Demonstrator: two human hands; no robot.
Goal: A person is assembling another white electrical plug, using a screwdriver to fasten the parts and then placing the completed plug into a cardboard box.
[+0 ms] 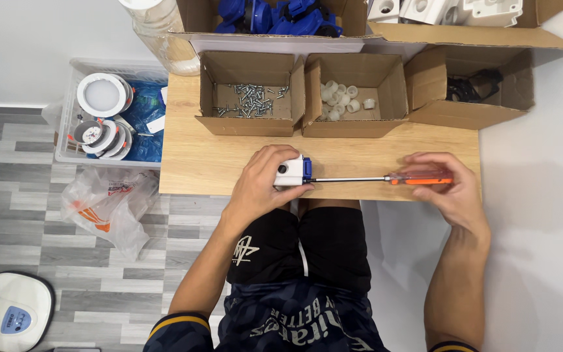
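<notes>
- White plastic part [291, 172] with a blue end: at the near edge of the table [190, 163], clamped in the left hand [263, 186].
- Screwdriver [386, 178], orange handle: lies level, tip at the blue end; the right hand [447, 189] is closed around the handle.
- Box of screws [247, 98]: behind the left hand.
- Box of white caps [354, 98]: just beside it, to the right.
</notes>
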